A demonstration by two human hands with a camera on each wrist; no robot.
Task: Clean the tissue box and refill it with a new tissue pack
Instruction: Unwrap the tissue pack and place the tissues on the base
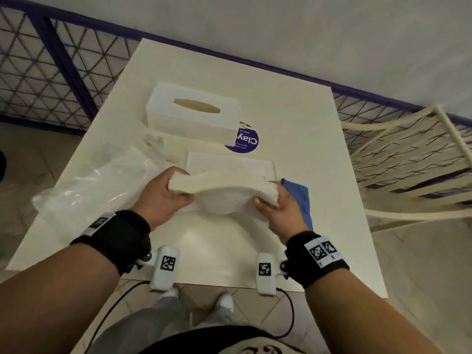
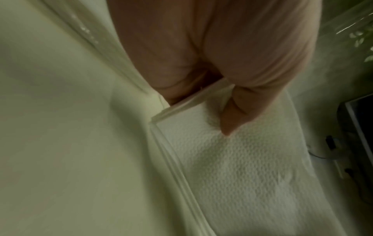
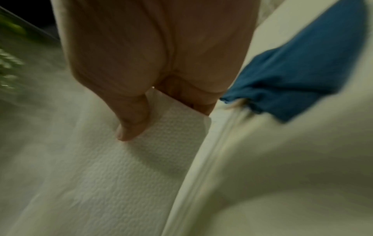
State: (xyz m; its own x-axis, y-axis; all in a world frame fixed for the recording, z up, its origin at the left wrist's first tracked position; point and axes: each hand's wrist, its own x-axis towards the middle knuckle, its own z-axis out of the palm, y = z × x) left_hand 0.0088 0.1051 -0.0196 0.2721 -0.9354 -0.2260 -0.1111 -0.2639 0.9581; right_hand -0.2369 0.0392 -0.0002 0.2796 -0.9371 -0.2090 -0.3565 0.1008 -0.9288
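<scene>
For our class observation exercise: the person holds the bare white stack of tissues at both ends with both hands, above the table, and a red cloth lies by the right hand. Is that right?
One detail is wrong: the cloth is blue, not red, as the head and right wrist views show. The rest holds: left hand and right hand grip the bare white stack of tissues at its ends above the white table.

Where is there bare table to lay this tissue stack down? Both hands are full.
Free: the near strip of table below the tissue stack, and the right side past the blue cloth. Crowded: plastic wrapper left, flat white panel and tissue box beyond.
</scene>
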